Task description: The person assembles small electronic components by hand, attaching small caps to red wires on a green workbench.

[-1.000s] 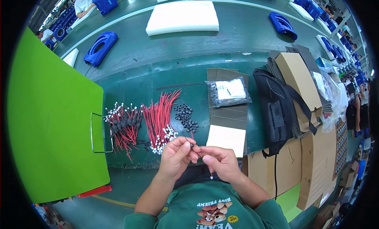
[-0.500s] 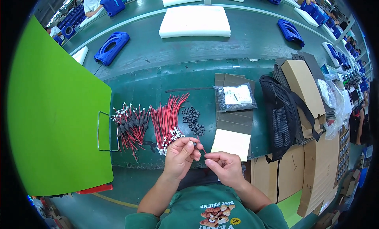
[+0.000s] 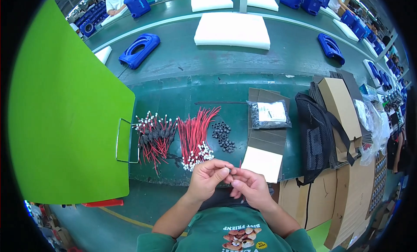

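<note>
My left hand [image 3: 207, 179] and my right hand [image 3: 253, 189] meet just off the near edge of the green table, fingertips touching. A small black rubber ring [image 3: 230, 170] shows between my left thumb and fingers. My right hand is closed on a thin red wire [image 3: 240, 164], whose end sticks up beside the fingers; the rest is hidden. Beyond my hands lie a pile of loose black rubber rings [image 3: 222, 132] and a fanned bundle of red-and-black wires [image 3: 193, 137] with white connectors. Left of these is a second bundle [image 3: 156, 137] with black rings gathered on the wires.
A bag of black parts [image 3: 269, 114] lies on grey cardboard sheets [image 3: 266, 138], with a white sheet [image 3: 262, 164] nearer me. A black mesh bag [image 3: 313, 141] and cartons [image 3: 341, 106] stand at right. A green panel [image 3: 74, 117] borders the left. Blue housings [image 3: 140, 51] rest beyond.
My hands have come together, and the red wire stretched between them is now mostly hidden by fingers. The whole view has shifted, so the table's things appear farther right.
</note>
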Demonstrator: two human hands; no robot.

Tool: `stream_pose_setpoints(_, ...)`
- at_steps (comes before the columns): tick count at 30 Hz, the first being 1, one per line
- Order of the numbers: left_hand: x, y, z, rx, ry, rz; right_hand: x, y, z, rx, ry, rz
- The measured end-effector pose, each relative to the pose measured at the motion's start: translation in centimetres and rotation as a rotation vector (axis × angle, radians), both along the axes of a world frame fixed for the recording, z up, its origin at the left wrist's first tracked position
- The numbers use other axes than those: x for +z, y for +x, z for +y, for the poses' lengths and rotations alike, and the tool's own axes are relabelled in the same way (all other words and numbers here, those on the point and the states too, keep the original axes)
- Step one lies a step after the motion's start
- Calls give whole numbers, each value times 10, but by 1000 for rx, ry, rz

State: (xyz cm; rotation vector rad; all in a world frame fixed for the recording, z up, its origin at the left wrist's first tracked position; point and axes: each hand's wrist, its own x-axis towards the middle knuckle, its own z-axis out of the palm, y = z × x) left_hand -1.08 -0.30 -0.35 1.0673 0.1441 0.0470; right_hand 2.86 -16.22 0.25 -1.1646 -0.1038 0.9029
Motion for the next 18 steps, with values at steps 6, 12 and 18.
stream_pose_setpoints(6, 0, 2, 1, 139, -89, 2, 2, -1, 1, -169, -184, -541)
stream_pose_setpoints(12, 2, -2, 2, 96, -328, 13, 2, -6, 9, -215, -223, -617)
stream_pose_setpoints(18, 1, -5, -3, 65, -425, 20, -1, -12, 14, -280, -198, -500)
